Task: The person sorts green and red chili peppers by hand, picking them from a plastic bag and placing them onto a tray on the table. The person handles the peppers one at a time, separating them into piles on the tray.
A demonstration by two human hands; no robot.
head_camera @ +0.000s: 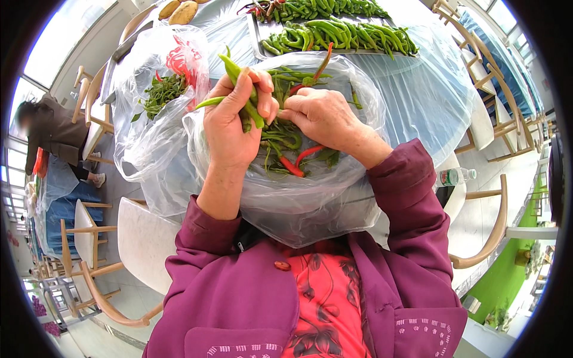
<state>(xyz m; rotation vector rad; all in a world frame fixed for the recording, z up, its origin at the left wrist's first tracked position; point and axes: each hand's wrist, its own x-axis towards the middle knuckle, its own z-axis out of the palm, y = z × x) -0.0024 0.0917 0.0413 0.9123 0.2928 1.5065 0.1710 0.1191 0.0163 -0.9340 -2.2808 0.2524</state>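
Observation:
Several green chili peppers (233,69) stick out of my left hand (235,116), whose fingers are wrapped around them. Close beside it, my right hand (324,117) pinches with thumb and fingertips at what seems a pepper stem; the fingers partly hide it. Both hands are above an opened clear plastic bag (309,197) at the near side of the table. Inside the bag lie green peppers (286,138), red chili peppers (291,166) and some leaves. A long red pepper (324,60) rises just beyond my right hand.
Beyond the bag, a metal tray (264,33) holds rows of green peppers (340,36). Another plastic bag (147,147) with green leaves (165,94) lies at left, near potatoes (183,12). Chairs (488,232) surround the table, a bottle (454,177) rests at right, and a person (58,129) bends at far left.

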